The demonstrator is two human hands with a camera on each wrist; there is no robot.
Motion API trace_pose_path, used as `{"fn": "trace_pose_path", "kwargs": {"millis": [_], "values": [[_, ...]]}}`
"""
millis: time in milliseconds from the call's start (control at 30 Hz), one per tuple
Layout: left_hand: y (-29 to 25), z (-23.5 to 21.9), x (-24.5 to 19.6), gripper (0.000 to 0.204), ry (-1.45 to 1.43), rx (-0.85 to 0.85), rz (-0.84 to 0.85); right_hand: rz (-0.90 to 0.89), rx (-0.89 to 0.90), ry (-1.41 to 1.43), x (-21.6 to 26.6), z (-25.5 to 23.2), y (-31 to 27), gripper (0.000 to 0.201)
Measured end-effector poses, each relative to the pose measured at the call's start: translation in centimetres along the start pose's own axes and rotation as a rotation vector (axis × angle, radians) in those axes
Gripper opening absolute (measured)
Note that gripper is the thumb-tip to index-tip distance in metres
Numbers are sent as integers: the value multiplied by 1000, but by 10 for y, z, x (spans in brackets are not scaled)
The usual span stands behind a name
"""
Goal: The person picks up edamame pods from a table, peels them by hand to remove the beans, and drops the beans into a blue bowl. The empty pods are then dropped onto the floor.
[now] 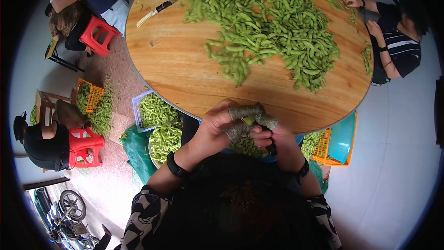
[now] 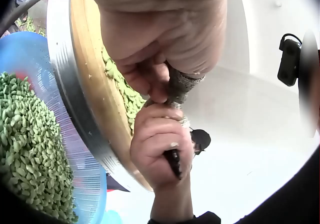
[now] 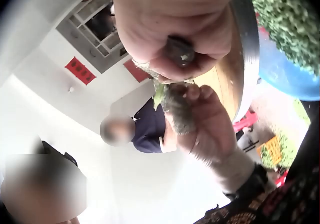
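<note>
Both hands meet over the near edge of the round wooden table (image 1: 185, 78), with grey cloth wraps on some fingers. Between the wrapped fingertips the left hand (image 1: 213, 127) pinches a green pod (image 1: 249, 120). My right hand (image 1: 268, 135), touching or nearly touching the left, has its fingers curled round a dark handle (image 1: 271, 149); its other end is hidden. In the right wrist view the dark handle end (image 3: 180, 50) sticks out of the right palm, and a green piece (image 3: 158, 95) shows between the hands. A large heap of pods (image 1: 277, 23) covers the table's far part.
A knife (image 1: 157, 12) lies at the table's left. Below the table edge stand a purple-white crate (image 1: 137, 113), a bowl of pods (image 1: 165, 143) and an orange crate (image 1: 322, 144). A blue basket (image 2: 90, 184) holds shelled beans. People sit around, some on red stools (image 1: 98, 34).
</note>
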State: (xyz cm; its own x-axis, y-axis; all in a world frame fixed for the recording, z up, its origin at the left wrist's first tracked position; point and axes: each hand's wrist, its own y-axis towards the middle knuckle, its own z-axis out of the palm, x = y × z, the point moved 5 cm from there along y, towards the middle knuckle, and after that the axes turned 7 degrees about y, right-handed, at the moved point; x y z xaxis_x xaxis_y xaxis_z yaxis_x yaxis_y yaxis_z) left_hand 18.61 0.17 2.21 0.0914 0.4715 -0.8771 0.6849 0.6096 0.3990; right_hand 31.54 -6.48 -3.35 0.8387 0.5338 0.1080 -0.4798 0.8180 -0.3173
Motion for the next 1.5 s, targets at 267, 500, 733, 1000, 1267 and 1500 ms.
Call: {"fn": "trace_pose_path", "kwargs": {"millis": [267,500,733,1000,1267,1500], "values": [[-11,5,11,35,-315,-139,-249,-299,-322,-596,4,5,-19,17],[-12,12,11,20,-354,-84,-443,-601,-213,-1391,17,54,-38,39],[-7,7,-1,11,216,37,-245,-562,-215,-1301,14,41,-34,41],[-21,24,23,16,-243,90,-588,-143,-176,-443,-1,6,-37,33],[3,17,-17,21,972,189,36,-236,-367,-746,3,27,-40,39],[1,34,-19,13,1222,-17,218,-522,-383,-1292,17,43,-45,48]]}}
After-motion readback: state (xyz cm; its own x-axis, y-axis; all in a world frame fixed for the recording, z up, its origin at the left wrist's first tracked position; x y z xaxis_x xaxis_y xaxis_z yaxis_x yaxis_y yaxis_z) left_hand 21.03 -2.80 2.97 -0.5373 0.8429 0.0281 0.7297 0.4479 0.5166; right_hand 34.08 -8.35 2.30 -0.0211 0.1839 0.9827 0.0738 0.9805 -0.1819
